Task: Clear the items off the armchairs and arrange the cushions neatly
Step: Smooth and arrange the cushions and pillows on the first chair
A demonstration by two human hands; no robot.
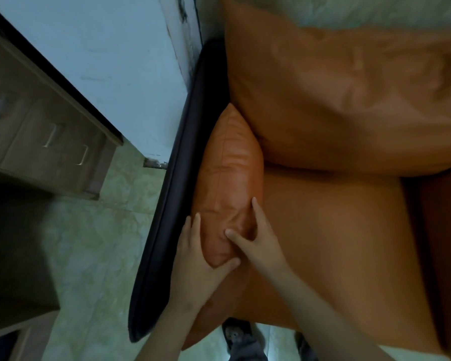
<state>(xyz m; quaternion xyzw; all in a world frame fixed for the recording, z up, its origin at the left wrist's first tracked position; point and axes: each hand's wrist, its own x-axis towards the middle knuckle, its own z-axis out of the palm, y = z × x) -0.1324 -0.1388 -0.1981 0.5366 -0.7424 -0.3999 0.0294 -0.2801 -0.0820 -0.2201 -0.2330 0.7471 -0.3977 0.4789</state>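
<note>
Tucking the side cushion (229,173) beside the armrest (190,142), left hand (201,256) and right hand (255,241) grip it. Next, it likely needs seating squarely.

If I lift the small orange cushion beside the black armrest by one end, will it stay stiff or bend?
It probably bends: the small cushion dents and wrinkles where the left hand and right hand grip it. Its smooth, leather-like cover may slip a little. It looks soft, so hardly fragile.
</note>
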